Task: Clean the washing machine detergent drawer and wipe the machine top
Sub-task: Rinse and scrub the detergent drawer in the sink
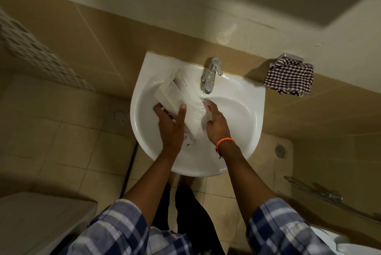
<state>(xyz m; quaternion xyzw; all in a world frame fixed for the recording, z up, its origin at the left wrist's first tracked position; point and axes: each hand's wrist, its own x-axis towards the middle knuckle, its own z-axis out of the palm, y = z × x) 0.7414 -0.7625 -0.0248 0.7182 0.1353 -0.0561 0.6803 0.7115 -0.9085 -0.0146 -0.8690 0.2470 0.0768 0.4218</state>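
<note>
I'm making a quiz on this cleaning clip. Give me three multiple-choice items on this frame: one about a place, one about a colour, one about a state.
1. Where is the detergent drawer?
A. on the floor
B. over the sink
C. on the wall hook

2. What colour is the wristband?
A. orange
B. green
C. blue

3. What is the faucet doing?
A. off
B. running
C. detached

Answers: 1 B, the left hand grips the drawer above the basin. 2 A, an orange band circles the wrist of the right hand. 3 B, water streams from the spout onto the drawer.
</note>
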